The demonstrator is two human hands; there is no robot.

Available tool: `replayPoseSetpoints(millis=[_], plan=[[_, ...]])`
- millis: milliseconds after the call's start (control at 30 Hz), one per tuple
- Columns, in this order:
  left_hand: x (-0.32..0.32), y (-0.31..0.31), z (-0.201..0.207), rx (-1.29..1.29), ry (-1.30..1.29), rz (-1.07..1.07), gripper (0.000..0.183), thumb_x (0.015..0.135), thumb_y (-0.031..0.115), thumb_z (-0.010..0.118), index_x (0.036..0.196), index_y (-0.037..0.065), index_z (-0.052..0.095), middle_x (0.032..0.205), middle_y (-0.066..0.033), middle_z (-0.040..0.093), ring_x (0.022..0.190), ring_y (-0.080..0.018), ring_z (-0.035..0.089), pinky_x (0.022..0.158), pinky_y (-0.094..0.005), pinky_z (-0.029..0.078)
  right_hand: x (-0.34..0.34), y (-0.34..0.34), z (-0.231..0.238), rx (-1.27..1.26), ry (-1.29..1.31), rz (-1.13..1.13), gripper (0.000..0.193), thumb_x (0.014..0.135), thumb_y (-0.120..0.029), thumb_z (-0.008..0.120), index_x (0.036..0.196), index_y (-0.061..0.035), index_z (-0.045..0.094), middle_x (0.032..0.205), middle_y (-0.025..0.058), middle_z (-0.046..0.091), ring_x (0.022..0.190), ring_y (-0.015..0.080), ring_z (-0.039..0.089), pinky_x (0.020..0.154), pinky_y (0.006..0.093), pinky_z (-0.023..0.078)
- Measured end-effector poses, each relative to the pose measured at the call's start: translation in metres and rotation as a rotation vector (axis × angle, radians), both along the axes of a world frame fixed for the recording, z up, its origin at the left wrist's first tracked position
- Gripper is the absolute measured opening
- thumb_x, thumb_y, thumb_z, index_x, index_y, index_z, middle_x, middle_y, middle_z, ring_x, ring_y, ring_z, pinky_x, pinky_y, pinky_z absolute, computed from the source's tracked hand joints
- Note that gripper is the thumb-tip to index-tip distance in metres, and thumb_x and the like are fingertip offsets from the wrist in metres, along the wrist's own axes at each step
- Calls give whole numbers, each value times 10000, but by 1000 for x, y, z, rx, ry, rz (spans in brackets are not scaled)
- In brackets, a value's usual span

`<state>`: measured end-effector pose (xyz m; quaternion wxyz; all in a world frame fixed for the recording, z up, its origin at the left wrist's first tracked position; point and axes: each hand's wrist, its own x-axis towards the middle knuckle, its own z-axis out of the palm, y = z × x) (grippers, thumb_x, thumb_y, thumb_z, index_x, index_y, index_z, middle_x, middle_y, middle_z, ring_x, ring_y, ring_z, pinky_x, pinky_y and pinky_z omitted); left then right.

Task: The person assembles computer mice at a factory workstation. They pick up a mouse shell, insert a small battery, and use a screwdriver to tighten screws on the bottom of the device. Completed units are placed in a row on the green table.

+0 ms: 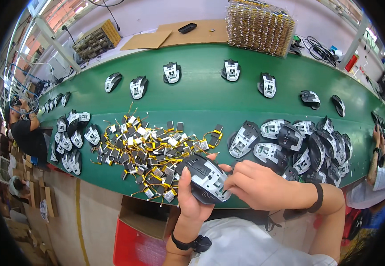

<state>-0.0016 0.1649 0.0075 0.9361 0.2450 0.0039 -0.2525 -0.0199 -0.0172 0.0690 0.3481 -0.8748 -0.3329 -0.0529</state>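
The left hand's (191, 199) fingers grip a mouse (206, 176), thumb along its left side and fingertips showing past its far edge. The right hand's (261, 182) fingers are bent together at the right side of the mouse, touching or just over it; whether they pinch some small part cannot be told. The mouse, its white inner frame facing up, is held tilted above the near edge of the green counter (201, 95). A watch (199, 243) is on the left wrist, a black band (319, 197) on the right.

Just beyond the left hand lies a loose heap of batteries (132, 142) with yellow ends and thin wires. To the right, near the right hand, black-and-white mice (268, 153) are piled, some overlapping. A smaller cluster of mice (76, 139) sits left of the batteries. Across the counter's far half, single mice (231, 71) stand spaced apart in a curved row. Behind them are flat cardboard (203, 36), a stack of clear trays (260, 31) and coiled cables (320, 49).
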Motion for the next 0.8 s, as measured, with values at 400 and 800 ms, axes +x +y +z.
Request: replayPoseSetpoints(millis=[400, 800], plan=[[-5, -1, -1, -23, 38, 1, 708, 945, 590, 409, 1348, 9, 450, 1153, -239, 611, 1022, -292, 639, 877, -402, 527, -13, -1, -12, 267, 157, -257, 154, 783, -3, 728, 915, -39, 656, 827, 74, 600, 666, 197, 632, 572, 308, 525], [-15, -16, 6, 237, -319, 292, 872, 835, 627, 512, 1427, 16, 323, 1163, -211, 582, 1055, -348, 608, 933, -470, 486, -14, -1, -9, 337, 378, -225, 117, 795, -89, 729, 862, -47, 643, 763, 41, 561, 583, 138, 537, 510, 271, 435]])
